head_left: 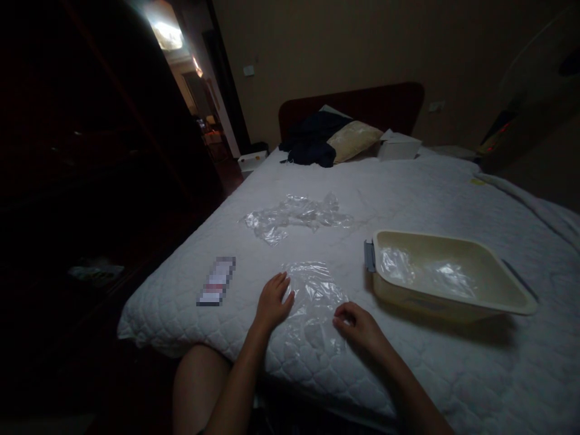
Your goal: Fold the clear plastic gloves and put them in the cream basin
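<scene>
White bed, edge at six o'clock, quilt stretching toward one; plastic bag runs twelve-to-six. Left hand at nine, fingers loosely extended, gripping nothing; right hand at three, curled, hold unclear.

Clear plastic film: thin, shiny, see-through. Spread roughly flat on the white quilted bed cover, close to the near edge. Creased, glare streaks across the far end. Bag or single sheet, can't tell in this light.
</scene>
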A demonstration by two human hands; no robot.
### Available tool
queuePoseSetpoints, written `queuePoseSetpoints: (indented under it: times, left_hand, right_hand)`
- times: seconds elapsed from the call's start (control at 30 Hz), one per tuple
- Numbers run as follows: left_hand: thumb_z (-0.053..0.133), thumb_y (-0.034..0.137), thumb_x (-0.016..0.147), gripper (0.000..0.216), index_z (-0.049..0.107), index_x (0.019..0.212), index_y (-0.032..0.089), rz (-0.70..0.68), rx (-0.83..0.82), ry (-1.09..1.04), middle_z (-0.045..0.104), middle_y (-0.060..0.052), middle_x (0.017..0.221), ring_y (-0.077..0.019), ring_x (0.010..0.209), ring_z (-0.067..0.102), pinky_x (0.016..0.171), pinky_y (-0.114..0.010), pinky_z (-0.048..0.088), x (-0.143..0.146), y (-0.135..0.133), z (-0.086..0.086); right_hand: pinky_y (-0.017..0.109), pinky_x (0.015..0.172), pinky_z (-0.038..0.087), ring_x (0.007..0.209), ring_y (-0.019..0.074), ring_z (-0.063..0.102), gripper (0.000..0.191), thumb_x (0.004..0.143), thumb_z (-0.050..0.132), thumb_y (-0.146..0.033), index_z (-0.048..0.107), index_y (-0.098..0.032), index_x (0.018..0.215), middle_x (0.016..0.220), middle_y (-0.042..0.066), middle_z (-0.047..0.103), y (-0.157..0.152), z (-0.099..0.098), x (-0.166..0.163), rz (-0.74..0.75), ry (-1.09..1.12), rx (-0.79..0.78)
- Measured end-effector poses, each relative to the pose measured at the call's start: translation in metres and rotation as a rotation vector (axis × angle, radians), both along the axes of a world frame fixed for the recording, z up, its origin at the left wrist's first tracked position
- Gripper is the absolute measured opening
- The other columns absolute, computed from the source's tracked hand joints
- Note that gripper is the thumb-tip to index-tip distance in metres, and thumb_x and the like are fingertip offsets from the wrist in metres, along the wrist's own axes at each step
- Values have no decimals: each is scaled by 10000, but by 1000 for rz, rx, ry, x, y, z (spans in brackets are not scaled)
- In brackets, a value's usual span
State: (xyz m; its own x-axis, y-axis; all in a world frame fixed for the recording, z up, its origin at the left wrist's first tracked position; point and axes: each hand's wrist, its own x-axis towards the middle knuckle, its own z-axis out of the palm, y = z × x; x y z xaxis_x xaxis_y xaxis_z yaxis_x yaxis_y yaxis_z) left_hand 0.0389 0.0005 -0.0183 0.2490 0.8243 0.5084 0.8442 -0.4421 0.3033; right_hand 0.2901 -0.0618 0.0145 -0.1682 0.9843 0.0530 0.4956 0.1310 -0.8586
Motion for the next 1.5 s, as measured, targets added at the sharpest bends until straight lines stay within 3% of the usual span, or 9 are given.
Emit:
queuePoseSetpoints:
  times: [0.13,0.3,0.53,0.77,1.0,1.17,1.37,1.5]
  left_hand:
    - [502,301,783,365,529,1132,200,-6,-12,-10,523,-76,1229,-235,1154,452,965,-445,386,0,0,0]
    - [510,303,777,379,520,1146,214,-10,-15,-17,520,-72,1232,-242,1160,447,965,-458,382,0,0,1]
    - [486,317,797,383,521,1156,187,-7,-73,-39,508,-80,1248,-229,1177,428,984,-444,361,-2,2,-2]
    - [472,280,816,325,553,1124,213,-70,-158,-178,536,-60,1221,-211,1165,440,978,-445,369,-10,9,-2]
    - [516,206,778,240,614,998,206,-95,-246,-426,564,-71,1174,-202,1136,466,971,-433,383,-13,14,-4]
    - [562,212,730,191,635,904,183,-87,-295,-592,552,-93,1169,-207,1120,485,884,-376,467,-8,11,-4]
    - [530,226,747,153,629,847,166,-76,-347,-708,562,-106,1153,-199,1082,520,896,-362,448,-11,13,7]
    - [525,248,748,122,605,792,167,-10,-271,-713,610,-90,1017,-187,965,573,840,-343,470,-10,11,19]
  right_hand:
    - [285,671,418,750,179,547,186,720,511,-275,559,-188,877,826,37,582,-9,12,-3,-16,-68,90]
    - [282,672,417,707,165,543,169,811,428,-267,561,-197,887,798,41,582,-10,25,-24,121,-102,118]
    - [281,675,391,740,172,518,93,786,485,-242,553,-181,809,795,43,567,-4,10,-33,181,-254,145]
    - [276,671,388,760,175,510,120,708,583,-223,549,-189,818,823,36,560,-4,10,-20,210,-232,116]
    - [282,671,412,752,170,519,173,678,605,-233,569,-184,840,838,37,568,2,9,-11,206,-76,54]
    - [265,596,417,648,154,524,191,682,596,-310,603,-172,814,710,21,572,9,8,-1,110,13,38]
    - [266,535,410,563,161,528,250,708,522,-385,596,-155,772,605,20,569,13,4,20,-274,-21,70]
    - [269,540,423,564,167,539,300,702,496,-426,602,-152,765,622,34,597,12,-2,31,-480,18,78]
